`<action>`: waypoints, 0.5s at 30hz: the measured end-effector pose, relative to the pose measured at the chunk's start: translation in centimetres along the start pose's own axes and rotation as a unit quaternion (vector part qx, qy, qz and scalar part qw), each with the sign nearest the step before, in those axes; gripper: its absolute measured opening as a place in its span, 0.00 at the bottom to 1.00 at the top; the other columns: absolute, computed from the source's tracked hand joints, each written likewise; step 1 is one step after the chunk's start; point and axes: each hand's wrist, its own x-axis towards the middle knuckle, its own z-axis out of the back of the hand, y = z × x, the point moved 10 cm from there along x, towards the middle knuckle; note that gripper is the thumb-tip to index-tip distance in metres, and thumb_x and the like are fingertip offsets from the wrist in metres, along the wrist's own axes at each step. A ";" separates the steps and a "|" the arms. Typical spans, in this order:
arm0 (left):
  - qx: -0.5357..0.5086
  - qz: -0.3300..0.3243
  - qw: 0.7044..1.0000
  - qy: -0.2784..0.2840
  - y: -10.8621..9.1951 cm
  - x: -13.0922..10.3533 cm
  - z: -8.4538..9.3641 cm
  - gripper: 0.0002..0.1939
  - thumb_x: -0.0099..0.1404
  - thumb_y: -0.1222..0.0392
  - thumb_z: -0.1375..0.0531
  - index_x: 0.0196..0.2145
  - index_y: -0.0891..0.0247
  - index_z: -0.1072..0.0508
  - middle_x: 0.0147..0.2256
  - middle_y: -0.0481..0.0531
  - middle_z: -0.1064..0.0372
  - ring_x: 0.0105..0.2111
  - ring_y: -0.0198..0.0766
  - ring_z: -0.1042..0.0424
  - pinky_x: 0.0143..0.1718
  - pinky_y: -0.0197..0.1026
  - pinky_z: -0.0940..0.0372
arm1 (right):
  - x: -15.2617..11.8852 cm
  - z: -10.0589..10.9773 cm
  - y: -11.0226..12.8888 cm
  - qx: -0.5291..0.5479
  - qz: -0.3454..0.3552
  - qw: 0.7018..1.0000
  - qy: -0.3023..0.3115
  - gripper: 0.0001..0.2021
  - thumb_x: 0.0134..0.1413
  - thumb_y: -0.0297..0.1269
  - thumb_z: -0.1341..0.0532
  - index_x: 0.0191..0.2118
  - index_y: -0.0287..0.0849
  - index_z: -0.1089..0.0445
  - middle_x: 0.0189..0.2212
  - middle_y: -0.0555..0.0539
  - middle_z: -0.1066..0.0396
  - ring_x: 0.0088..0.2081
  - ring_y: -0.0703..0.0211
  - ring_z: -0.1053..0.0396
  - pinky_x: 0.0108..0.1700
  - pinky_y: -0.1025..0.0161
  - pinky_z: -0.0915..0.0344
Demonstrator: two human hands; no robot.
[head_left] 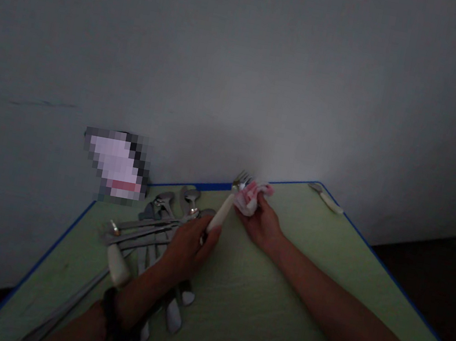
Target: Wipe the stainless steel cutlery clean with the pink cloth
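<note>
My left hand [190, 246] is closed round the pale handle of a fork [221, 214], whose metal tines point up and away near the wall. In my right hand [262, 223] is a crumpled pink and white cloth [252, 197], which is against the fork's head on its right side. Under and around my left hand lies a pile of metal cutlery [146, 232], with spoon bowls at the back and handles towards the front. Part of the pile is hidden by my left hand and forearm.
A blurred-out phone-like object [116, 165] leans on the wall at the back left. A pale-handled spoon [330, 203] lies at the table's far right corner. The green table [255, 316] has a blue edge and meets a grey wall [246, 68].
</note>
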 end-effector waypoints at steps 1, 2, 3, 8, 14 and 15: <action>0.005 0.002 1.000 0.001 0.0 0.0 -0.1 0.15 0.67 0.52 0.57 0.33 0.62 0.36 0.27 0.50 0.33 0.29 0.39 0.31 0.29 0.38 0.39 | -0.1 -0.5 -0.3 -0.007 -0.010 1.000 0.017 0.08 0.53 0.42 0.43 0.37 0.45 0.33 0.34 0.51 0.29 0.36 0.61 0.32 0.40 0.60 0.34; 0.012 0.003 1.000 0.007 0.0 0.0 -0.2 0.16 0.67 0.52 0.57 0.33 0.62 0.36 0.26 0.50 0.33 0.28 0.39 0.31 0.28 0.38 0.39 | -0.2 -1.0 -0.6 -0.014 -0.021 0.999 0.035 0.08 0.52 0.42 0.43 0.37 0.45 0.33 0.32 0.51 0.29 0.35 0.61 0.32 0.40 0.60 0.34; 0.020 0.003 1.000 0.017 0.0 0.1 -0.5 0.16 0.67 0.52 0.57 0.32 0.62 0.36 0.26 0.50 0.33 0.28 0.39 0.31 0.28 0.38 0.40 | -0.4 -1.3 -0.9 -0.022 -0.031 0.998 0.050 0.08 0.52 0.41 0.42 0.36 0.44 0.33 0.31 0.51 0.29 0.34 0.61 0.33 0.39 0.61 0.35; 0.018 -0.030 0.997 0.069 -0.5 0.1 -1.9 0.14 0.67 0.53 0.55 0.34 0.63 0.36 0.27 0.51 0.32 0.28 0.39 0.32 0.29 0.38 0.40 | -0.7 -1.8 -1.5 -0.053 -0.044 0.994 0.079 0.07 0.49 0.39 0.39 0.33 0.42 0.31 0.26 0.52 0.30 0.30 0.63 0.34 0.40 0.63 0.37; 0.015 -0.070 0.991 0.111 -1.5 -0.2 -2.6 0.15 0.68 0.52 0.56 0.34 0.62 0.36 0.30 0.52 0.32 0.31 0.39 0.31 0.32 0.38 0.40 | -1.6 -2.7 -1.3 -0.089 -0.047 0.990 0.097 0.10 0.47 0.39 0.37 0.33 0.38 0.31 0.29 0.48 0.28 0.33 0.61 0.32 0.43 0.62 0.37; 0.019 -0.074 0.990 0.114 -1.6 -0.2 -2.6 0.15 0.68 0.52 0.56 0.34 0.62 0.36 0.30 0.52 0.32 0.31 0.39 0.31 0.33 0.38 0.39 | -1.6 -2.7 -1.2 -0.088 -0.048 0.991 0.092 0.09 0.48 0.39 0.38 0.33 0.37 0.31 0.29 0.47 0.28 0.33 0.61 0.32 0.44 0.62 0.37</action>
